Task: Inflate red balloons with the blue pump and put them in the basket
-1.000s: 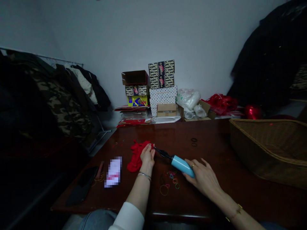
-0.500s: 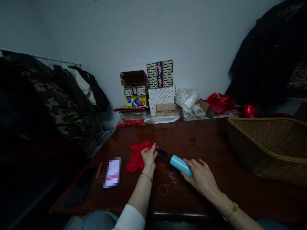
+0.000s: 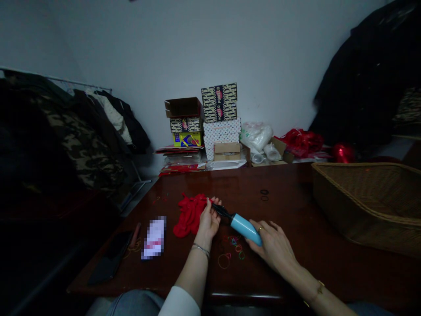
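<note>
Our left hand (image 3: 209, 223) pinches the red bundle (image 3: 188, 216), on the table (image 3: 292, 197) left of the blue pump (image 3: 244, 227), at the pump's tip; our right hand (image 3: 276, 246) clasps the pump; we should hold both aligned.

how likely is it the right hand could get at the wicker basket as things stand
Probably yes: nothing visible blocks the right hand from the wicker basket, though that hand holds the blue pump.
</note>
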A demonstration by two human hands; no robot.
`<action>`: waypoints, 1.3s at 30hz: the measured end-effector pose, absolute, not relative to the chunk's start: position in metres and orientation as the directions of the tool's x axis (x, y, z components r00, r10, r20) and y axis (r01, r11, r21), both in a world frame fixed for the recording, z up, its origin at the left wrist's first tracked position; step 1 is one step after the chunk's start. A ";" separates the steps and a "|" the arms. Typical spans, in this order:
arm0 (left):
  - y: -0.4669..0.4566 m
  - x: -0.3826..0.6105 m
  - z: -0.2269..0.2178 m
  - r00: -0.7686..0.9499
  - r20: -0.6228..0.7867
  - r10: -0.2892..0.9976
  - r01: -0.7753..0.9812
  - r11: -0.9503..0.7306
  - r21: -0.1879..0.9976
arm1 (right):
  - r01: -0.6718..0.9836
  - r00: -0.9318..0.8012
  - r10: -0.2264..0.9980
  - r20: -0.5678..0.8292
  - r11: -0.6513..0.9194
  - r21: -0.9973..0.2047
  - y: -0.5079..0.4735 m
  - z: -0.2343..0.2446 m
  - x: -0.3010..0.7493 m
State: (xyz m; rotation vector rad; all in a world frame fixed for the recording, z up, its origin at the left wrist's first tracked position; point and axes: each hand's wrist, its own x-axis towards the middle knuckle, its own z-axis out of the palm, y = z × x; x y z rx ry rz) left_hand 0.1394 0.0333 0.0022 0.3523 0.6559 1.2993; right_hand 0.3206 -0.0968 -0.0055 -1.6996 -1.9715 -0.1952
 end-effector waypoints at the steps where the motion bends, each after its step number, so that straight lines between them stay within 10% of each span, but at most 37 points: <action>1: 0.033 0.140 0.001 0.125 -0.244 0.962 -0.769 0.249 0.589 | 0.949 -0.074 0.876 0.476 0.209 -0.236 -0.097 -0.006 0.320; 39: 0.019 0.138 -0.004 0.121 -0.222 0.968 -0.628 0.248 0.738 | 0.951 -0.057 0.881 0.470 0.192 -0.244 -0.100 -0.008 0.313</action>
